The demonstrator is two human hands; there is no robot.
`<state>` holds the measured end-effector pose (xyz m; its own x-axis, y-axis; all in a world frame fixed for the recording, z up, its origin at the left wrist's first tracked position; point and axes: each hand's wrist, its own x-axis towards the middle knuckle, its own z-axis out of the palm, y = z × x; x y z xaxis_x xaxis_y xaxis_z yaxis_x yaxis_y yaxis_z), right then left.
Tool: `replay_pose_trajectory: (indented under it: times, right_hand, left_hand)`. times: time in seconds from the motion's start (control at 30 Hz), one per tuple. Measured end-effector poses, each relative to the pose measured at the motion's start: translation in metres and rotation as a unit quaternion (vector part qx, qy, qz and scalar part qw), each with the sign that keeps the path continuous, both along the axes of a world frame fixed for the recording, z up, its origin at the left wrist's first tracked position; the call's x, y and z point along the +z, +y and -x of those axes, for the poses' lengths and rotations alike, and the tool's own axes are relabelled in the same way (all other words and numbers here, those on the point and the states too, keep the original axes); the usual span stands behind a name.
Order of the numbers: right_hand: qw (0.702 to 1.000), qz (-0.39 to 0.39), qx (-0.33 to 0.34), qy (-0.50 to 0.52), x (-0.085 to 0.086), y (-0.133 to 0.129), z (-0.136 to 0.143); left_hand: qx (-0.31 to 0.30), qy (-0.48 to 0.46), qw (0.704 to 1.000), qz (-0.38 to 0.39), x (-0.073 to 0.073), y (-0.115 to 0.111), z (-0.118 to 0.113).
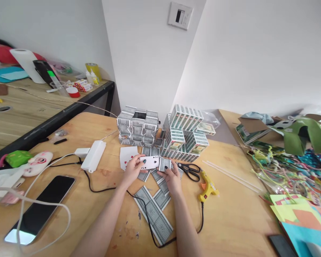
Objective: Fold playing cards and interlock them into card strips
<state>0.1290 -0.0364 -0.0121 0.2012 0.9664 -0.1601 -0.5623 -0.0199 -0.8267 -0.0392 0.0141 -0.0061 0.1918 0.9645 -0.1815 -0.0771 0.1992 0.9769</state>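
My left hand (133,168) is closed on the left end of a white playing card (150,162), a two of spades held face up. In my right hand (172,178) is a small card piece (163,163) with its grey-green patterned back up, pinched by thumb and fingers. The two meet or overlap at their edges; I cannot tell whether they are joined. Below lie several patterned card strips (153,214), partly under my right forearm. A face-up card with red pips (127,155) rests left of them. Behind stands a block built of folded cards (137,125).
Stacked card boxes (186,116) stand behind my right hand. Black-handled scissors (190,172), a yellow glue gun (208,187) and clear glue sticks (230,175) lie to the right. The gun's black cord crosses the cards. A white power strip (94,156) and phone (41,210) are left.
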Motion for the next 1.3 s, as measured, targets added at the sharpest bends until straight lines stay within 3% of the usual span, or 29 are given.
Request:
replay_pose_trajectory:
  times: [0.33,0.67,1.0,1.3]
  right_hand:
    - [0.999,0.000,-0.029,-0.031,-0.0030,0.0010,0.0003]
    - [0.997,0.001,-0.016,-0.072,-0.0048,0.0021,-0.0008]
    - [0.994,0.007,-0.025,-0.106,-0.0062,0.0010,0.0014]
    - [0.989,0.003,0.030,-0.143,0.0009,-0.0037,0.0010]
  left_hand:
    - [0.003,-0.041,0.999,0.031,0.0003,0.0015,0.0041]
    - [0.008,-0.030,0.999,0.026,-0.0011,0.0020,0.0032]
    - [-0.036,0.015,0.999,0.012,-0.0060,0.0008,-0.0010]
    - [-0.090,0.051,0.995,0.010,-0.0039,0.0021,0.0025]
